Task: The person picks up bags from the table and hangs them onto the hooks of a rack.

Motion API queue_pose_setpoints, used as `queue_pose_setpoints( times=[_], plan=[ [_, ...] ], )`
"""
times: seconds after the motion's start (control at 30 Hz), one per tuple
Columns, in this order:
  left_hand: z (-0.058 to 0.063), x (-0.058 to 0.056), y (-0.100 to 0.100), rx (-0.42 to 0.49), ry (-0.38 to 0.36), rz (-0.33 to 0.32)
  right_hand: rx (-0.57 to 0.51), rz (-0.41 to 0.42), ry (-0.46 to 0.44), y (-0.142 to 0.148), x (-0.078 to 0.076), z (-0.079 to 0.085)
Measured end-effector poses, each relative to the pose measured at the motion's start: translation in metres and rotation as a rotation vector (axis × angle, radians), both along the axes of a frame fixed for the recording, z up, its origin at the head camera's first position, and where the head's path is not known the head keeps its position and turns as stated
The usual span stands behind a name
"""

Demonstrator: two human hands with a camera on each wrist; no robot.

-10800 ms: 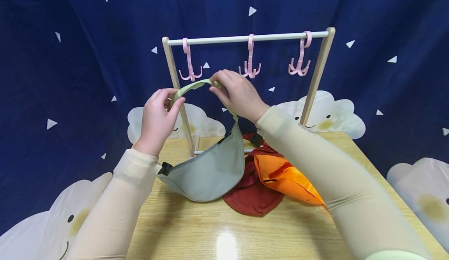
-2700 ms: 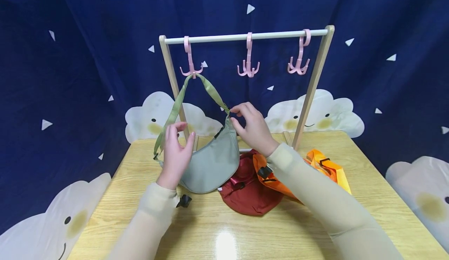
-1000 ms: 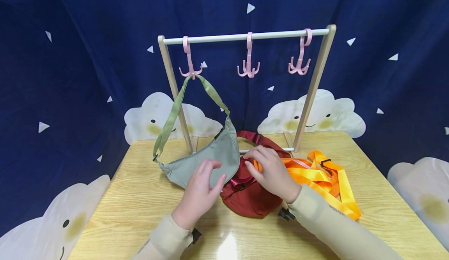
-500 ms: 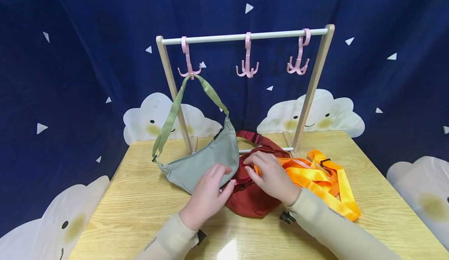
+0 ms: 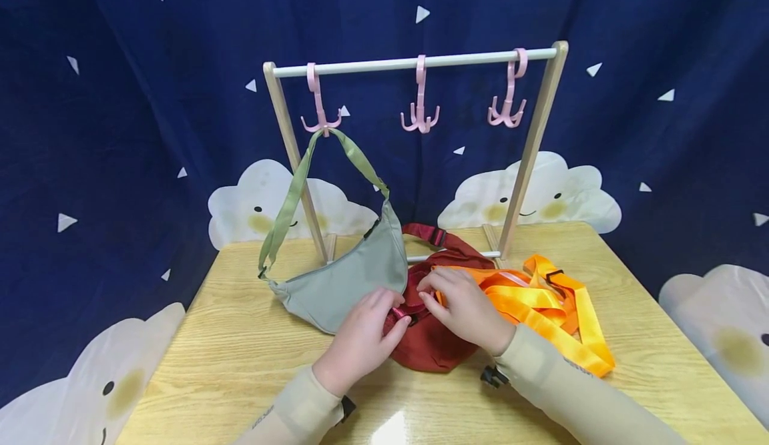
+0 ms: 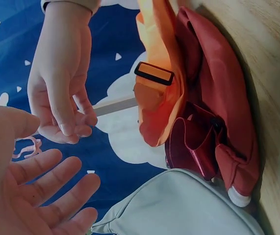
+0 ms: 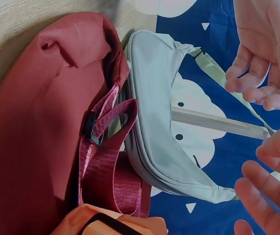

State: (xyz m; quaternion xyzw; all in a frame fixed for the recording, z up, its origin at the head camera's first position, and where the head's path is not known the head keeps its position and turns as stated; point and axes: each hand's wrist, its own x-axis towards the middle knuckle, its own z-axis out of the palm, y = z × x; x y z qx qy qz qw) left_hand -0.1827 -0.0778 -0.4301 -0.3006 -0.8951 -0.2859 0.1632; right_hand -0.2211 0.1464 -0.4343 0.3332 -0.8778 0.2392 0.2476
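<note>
My left hand [image 5: 366, 338] is over the left part of a dark red sling bag [image 5: 429, 350], fingers loosely bent around nothing. Close to its right, my right hand [image 5: 465, 305] hovers above the red bag and an orange bag [image 5: 529, 301], also holding nothing. Both wrist views show the palms and relaxed fingers apart from the fabric. A grey-green crescent bag [image 5: 345, 285] hangs by its light green strap [image 5: 291, 198] from the left pink hook [image 5: 320, 110]. The red bag's webbing strap [image 7: 122, 181] lies folded on it.
A wooden rack with a white rail [image 5: 366, 67] stands at the table's back. A middle pink hook [image 5: 420, 108] and a right pink hook [image 5: 507, 101] hang from it without bags. Orange straps [image 5: 591, 325] trail right over the wooden table [image 5: 216, 338].
Earlier both hands held the grey-green bag's strap; it now hangs on the left hook. Both hands have come down toward the red bag, the left shifting slightly right over the last second.
</note>
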Motion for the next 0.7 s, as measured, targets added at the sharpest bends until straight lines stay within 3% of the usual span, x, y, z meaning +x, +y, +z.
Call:
queue_pose_setpoints(
  times=[0.5, 0.7],
  plan=[
    [-0.005, 0.0, 0.0, -0.028, -0.047, -0.008, 0.009, 0.01, -0.031, 0.007, -0.003, -0.006],
    [-0.004, 0.0, 0.003, -0.021, -0.05, -0.02, -0.06, 0.04, -0.075, 0.016, -0.005, 0.003]
  ],
)
